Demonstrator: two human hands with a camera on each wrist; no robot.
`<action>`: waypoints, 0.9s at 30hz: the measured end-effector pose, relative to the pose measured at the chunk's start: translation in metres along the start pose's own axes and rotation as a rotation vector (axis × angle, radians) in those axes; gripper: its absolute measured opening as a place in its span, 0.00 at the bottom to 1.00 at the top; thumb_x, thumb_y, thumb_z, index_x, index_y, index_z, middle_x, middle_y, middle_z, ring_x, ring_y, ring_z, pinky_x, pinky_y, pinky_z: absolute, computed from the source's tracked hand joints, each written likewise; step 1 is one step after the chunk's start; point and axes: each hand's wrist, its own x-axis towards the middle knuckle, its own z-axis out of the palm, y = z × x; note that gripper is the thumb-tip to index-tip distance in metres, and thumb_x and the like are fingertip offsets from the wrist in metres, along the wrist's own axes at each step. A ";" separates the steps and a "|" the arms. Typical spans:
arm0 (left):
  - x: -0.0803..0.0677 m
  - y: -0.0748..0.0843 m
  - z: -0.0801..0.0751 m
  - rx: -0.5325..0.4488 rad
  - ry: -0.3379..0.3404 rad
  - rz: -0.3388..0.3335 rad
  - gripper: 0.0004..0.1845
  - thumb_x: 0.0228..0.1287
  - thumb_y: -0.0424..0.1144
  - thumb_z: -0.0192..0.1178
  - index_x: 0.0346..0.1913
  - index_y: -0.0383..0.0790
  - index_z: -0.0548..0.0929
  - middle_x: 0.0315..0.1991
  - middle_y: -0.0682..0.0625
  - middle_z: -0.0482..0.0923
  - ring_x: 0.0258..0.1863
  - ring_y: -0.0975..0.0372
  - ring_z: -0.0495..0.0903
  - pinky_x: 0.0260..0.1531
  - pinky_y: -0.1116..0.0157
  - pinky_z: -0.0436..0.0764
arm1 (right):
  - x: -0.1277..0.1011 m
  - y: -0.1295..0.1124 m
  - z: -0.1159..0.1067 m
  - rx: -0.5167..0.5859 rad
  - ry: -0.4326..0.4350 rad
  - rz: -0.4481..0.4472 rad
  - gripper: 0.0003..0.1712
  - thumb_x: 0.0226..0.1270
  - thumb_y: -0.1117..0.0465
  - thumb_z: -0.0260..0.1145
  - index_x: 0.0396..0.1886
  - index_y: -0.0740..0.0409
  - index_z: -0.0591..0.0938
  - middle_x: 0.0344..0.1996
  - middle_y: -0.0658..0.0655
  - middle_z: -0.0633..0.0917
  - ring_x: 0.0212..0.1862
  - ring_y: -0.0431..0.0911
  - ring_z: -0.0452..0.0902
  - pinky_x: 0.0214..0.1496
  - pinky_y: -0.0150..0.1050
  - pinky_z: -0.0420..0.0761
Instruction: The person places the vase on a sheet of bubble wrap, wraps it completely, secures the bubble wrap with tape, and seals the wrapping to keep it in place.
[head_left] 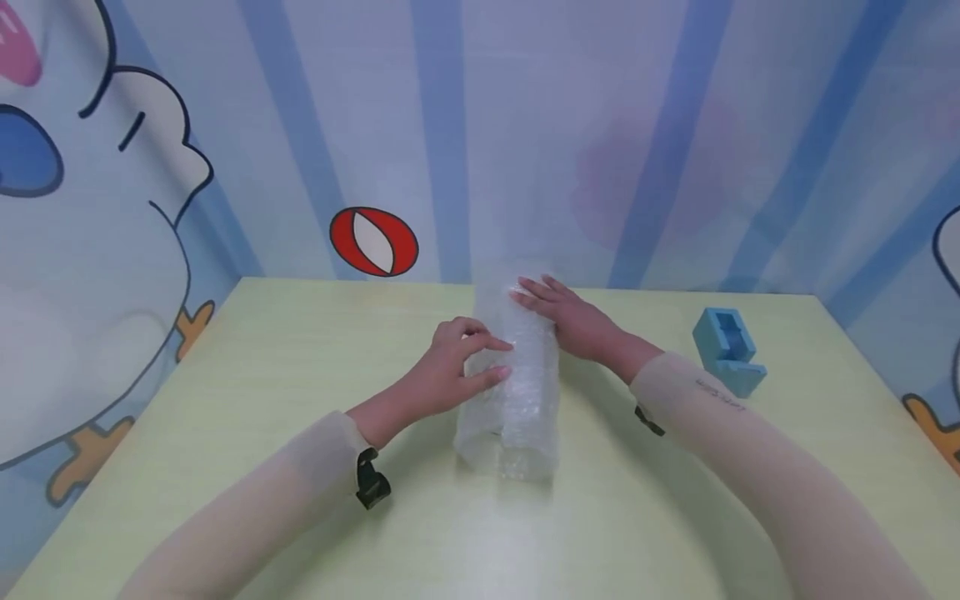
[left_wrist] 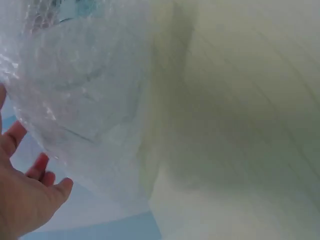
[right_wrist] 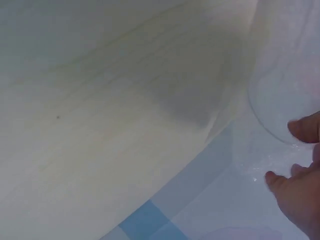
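A sheet of clear bubble wrap (head_left: 528,417) lies lengthwise on the table, folded over into a rough roll. My left hand (head_left: 461,358) is at its left side, index fingertip and thumb touching the wrap with a gap between them. Over the far end, my right hand (head_left: 566,317) rests on the wrap with its fingers extended. The right wrist view shows a curved, clear rim (right_wrist: 260,117) through the plastic beside the right thumb. Through the layers in the left wrist view, a bluish patch (left_wrist: 85,7) shows; what is wrapped is mostly hidden.
A blue tape dispenser (head_left: 727,350) stands on the right part of the pale yellow table (head_left: 300,350). Behind the table's far edge rises a blue-striped cartoon backdrop (head_left: 525,125), which also continues along both sides.
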 end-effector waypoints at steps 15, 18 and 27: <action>0.025 0.010 0.011 -0.096 -0.150 -0.215 0.51 0.68 0.52 0.64 0.83 0.36 0.46 0.85 0.40 0.38 0.85 0.45 0.36 0.81 0.40 0.52 | -0.006 0.002 0.003 0.494 -0.058 0.158 0.35 0.85 0.47 0.43 0.84 0.54 0.53 0.85 0.60 0.39 0.85 0.62 0.33 0.81 0.70 0.44; 0.025 0.006 0.010 -0.122 -0.176 -0.224 0.54 0.68 0.52 0.63 0.83 0.37 0.40 0.86 0.42 0.32 0.85 0.46 0.34 0.81 0.40 0.51 | -0.004 -0.007 0.010 0.510 -0.025 0.166 0.35 0.85 0.48 0.41 0.84 0.56 0.49 0.84 0.62 0.35 0.85 0.63 0.28 0.82 0.70 0.40; 0.023 0.008 0.012 -0.181 -0.234 -0.233 0.57 0.67 0.50 0.64 0.83 0.36 0.34 0.85 0.41 0.28 0.85 0.47 0.34 0.81 0.42 0.51 | -0.007 -0.028 0.018 0.573 0.061 0.209 0.32 0.85 0.56 0.37 0.83 0.62 0.49 0.83 0.67 0.34 0.84 0.65 0.27 0.82 0.68 0.36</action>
